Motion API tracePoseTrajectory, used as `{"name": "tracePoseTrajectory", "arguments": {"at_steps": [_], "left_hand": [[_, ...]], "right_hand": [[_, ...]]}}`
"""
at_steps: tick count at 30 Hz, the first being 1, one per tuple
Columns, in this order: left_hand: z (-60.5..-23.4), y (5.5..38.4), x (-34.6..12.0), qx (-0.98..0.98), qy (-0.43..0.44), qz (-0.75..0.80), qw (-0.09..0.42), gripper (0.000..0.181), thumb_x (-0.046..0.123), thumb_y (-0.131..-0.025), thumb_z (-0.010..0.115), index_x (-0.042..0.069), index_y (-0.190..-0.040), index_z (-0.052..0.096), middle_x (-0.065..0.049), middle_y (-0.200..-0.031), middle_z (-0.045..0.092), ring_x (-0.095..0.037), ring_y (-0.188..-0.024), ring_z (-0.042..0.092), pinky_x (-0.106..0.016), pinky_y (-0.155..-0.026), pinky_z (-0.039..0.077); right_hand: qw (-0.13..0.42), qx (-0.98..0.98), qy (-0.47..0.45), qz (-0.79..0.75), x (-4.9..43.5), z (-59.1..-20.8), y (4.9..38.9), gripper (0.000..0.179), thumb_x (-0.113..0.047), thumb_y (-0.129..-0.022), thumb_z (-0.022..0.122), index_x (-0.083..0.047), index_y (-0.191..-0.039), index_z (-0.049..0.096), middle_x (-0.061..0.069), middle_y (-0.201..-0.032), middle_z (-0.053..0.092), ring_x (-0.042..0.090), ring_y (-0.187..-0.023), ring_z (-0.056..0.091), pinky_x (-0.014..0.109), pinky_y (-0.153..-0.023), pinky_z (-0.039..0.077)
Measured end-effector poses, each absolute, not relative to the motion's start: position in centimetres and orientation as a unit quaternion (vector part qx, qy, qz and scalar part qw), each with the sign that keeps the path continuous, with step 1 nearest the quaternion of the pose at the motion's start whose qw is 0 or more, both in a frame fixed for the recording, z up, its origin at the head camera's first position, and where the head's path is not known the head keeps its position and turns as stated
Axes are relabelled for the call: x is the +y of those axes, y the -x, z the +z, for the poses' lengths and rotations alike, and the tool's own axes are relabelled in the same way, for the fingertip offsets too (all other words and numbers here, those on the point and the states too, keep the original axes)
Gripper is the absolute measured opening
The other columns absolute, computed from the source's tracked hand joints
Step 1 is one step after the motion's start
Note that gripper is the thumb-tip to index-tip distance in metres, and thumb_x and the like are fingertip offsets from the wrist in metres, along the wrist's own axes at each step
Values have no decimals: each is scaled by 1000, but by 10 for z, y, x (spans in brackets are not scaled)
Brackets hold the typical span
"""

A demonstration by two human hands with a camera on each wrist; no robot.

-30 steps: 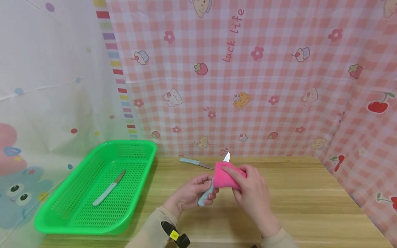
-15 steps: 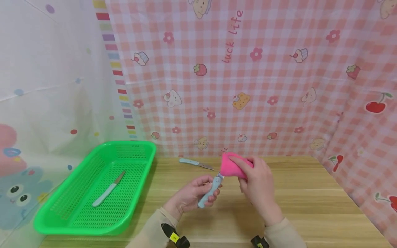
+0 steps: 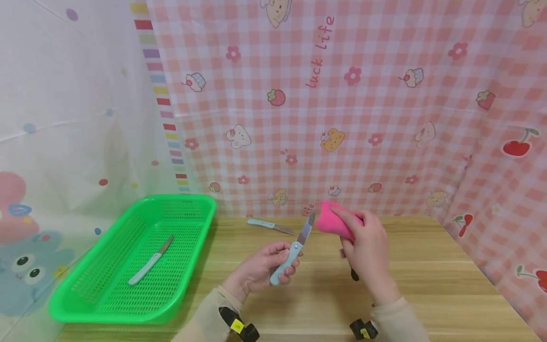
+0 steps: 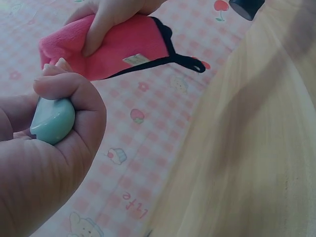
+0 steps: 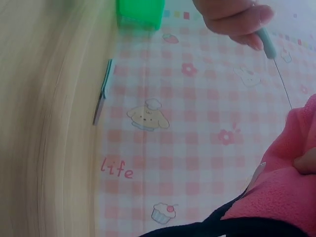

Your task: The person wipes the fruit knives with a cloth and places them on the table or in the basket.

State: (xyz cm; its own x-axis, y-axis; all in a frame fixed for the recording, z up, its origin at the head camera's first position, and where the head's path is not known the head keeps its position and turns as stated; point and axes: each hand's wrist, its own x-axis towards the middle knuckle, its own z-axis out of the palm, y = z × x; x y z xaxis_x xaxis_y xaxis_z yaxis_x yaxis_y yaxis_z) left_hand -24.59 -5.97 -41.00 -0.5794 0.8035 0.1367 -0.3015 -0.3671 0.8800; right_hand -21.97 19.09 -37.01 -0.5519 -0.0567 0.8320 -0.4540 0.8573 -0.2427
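My left hand (image 3: 268, 266) grips a paring knife by its light blue handle (image 3: 284, 266), and the bare blade (image 3: 305, 232) points up and to the right. In the left wrist view the rounded handle end (image 4: 54, 121) pokes out from the curled fingers. A folded pink cloth (image 3: 332, 221) with dark trim and a hanging loop (image 4: 190, 63) is pinched in my right hand (image 3: 367, 247). It stands just right of the blade tip in the head view; in the right wrist view the thin blade (image 5: 283, 84) reaches up to the cloth's edge (image 5: 296, 128).
A second blue-handled knife (image 3: 267, 224) lies at the back of the wooden table (image 3: 427, 270). To the left stands a green perforated basket (image 3: 185, 285) with another knife (image 3: 149, 266) inside. Patterned curtains (image 3: 265, 114) close off the back and sides.
My right hand has drawn the pink cloth up along the blade and off to the right, baring the blade. The left hand keeps its grip on the knife, nearly still.
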Motion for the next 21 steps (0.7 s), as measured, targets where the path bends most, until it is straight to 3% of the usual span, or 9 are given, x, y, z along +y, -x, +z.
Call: {"name": "tracePoseTrajectory", "arguments": {"at_steps": [13, 21], "left_hand": [[-410, 248, -65, 444, -269, 784, 340, 23, 11, -108, 36, -1, -118, 52, -5, -96, 58, -9, -76, 52, -18, -62, 45], [-414, 247, -64, 438, -285, 781, 342, 22, 12, -108, 36, 8, -113, 58, -3, -95, 59, -8, -76, 52, -18, -63, 45]], "right_hand": [[447, -848, -189, 211, 191, -372, 206, 68, 10, -64, 76, -23, -122, 69, 18, -103, 59, 36, -87, 56, 47, -66, 46], [453, -834, -248, 194, 178, -380, 200, 70, 7, -59, 81, -23, -120, 69, 18, -97, 61, 35, -82, 58, 47, -64, 49]]}}
